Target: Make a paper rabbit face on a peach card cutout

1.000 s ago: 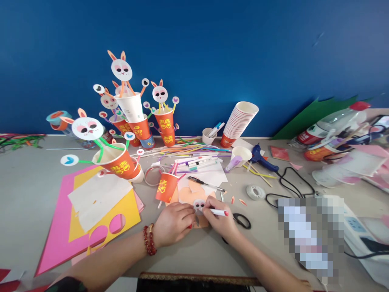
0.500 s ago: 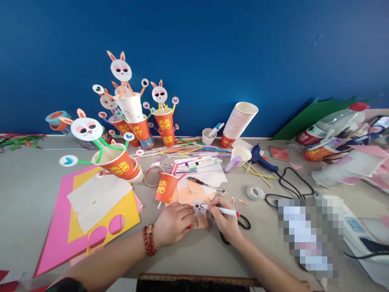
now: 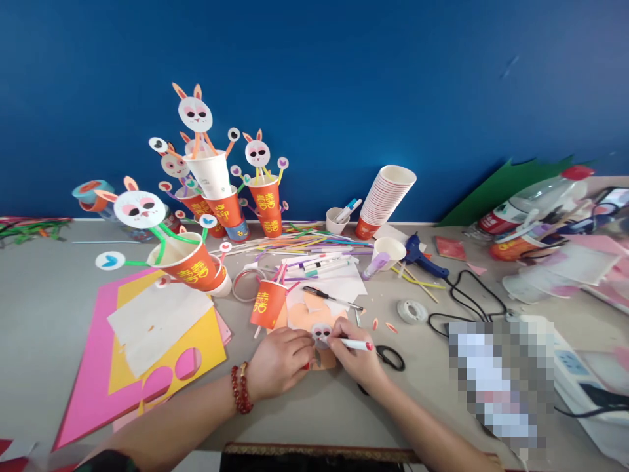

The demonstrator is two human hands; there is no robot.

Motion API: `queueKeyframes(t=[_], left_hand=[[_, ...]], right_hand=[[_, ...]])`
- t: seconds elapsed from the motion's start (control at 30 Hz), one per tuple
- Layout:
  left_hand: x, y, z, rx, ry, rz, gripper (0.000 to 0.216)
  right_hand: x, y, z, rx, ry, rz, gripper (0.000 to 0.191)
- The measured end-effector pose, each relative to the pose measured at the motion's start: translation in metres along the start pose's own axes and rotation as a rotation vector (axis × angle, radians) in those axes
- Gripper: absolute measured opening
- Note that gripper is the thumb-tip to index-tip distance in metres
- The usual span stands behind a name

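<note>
A small round white paper rabbit face [image 3: 320, 335] with dark eyes and pink patches lies on orange paper [image 3: 328, 360]. My left hand [image 3: 279, 362], closed with bent fingers, holds its left edge down. A bit of something red shows under those fingertips. In my right hand [image 3: 362, 368] is a white marker with a red end [image 3: 356, 344], pinched between the fingers. Its tip is at the face's lower right, partly hidden by my fingers. Scissors with black handles [image 3: 392, 358] lie partly under my right hand. Just beyond my left hand, a red paper cup [image 3: 269, 304] leans with pink sticks in it.
Several rabbit figures on cups [image 3: 189, 265] stand at the left. Pink and yellow sheets [image 3: 98, 347] lie before them. Behind my hands are a black pen [image 3: 331, 297], markers and a cup stack [image 3: 386, 200]. At right are tape [image 3: 413, 311], a blue glue gun [image 3: 425, 257] and cords.
My right hand and the marker have shifted slightly left and down over the face, showing more of the scissors. My left hand stays in place.
</note>
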State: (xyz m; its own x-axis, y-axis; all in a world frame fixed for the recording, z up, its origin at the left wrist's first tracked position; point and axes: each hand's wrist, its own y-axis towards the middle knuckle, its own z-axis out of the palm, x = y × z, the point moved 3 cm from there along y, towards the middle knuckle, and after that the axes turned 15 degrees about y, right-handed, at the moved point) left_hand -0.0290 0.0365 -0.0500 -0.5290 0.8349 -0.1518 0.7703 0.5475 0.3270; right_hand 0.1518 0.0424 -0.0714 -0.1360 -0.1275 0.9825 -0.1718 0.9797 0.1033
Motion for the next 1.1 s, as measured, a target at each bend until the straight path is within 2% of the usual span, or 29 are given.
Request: queueKeyframes(t=[0.67, 1.1], left_hand=[[0.0, -0.0009, 0.0008, 0.009, -0.002, 0.0, 0.013], [-0.0005, -0.0004, 0.0002, 0.006, 0.004, -0.003, 0.015]], right_hand=[[0.0003, 0.0013, 0.0023, 0.047, -0.144, -0.003, 0.015], [0.0004, 0.0011, 0.0026, 0.023, -0.1, -0.004, 0.015]])
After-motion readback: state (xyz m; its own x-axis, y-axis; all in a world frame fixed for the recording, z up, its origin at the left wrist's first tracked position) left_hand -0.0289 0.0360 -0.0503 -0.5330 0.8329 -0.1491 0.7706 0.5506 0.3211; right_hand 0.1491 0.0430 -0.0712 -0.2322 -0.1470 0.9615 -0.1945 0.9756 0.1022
